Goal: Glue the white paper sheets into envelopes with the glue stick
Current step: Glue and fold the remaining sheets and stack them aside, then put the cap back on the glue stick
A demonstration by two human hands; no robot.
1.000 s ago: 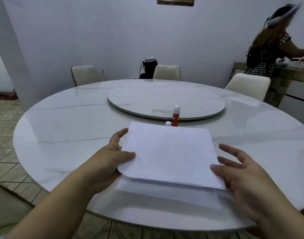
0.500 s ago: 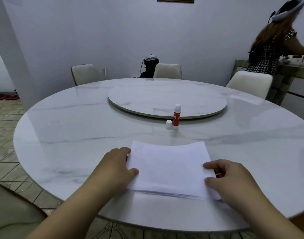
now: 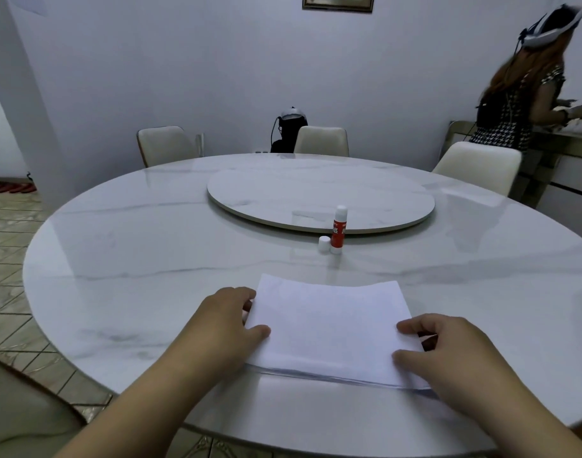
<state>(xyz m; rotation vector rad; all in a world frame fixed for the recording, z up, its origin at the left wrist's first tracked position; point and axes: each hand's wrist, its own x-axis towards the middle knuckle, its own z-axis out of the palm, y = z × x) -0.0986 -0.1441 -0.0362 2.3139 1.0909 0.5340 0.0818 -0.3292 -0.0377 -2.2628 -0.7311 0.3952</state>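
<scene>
Head view showed a stack of white paper sheets [image 3: 329,328] lying flat at the near edge of the round marble bench [image 3: 150,259], squarely in front of the person. The left hand [image 3: 223,328] rested on the stack's left edge, its fingers [image 3: 246,294] curled over the far corner and the thumb pressed on top of the paper. The right hand [image 3: 448,355] pinched the right edge in the same way, thumb on the top sheet and the other fingers bent down beside it; both hands gripped the stack rather than lying open. The near edge of the stack showed several thin layers, so more than one sheet was there, though how many could not be told. The glue stick [image 3: 338,230] stood upright well beyond the paper, near the rim of the turntable [image 3: 319,193], with its white cap [image 3: 324,244] off and standing just beside it. No fold, no glue line and no finished envelope could be seen, so the task looked barely begun: the sheets seemed only squared up and set in place. Folding, gluing the flaps and pressing them shut all appeared left to do. At the far right another person [image 3: 527,94] stood at a counter, apart from the work.
</scene>
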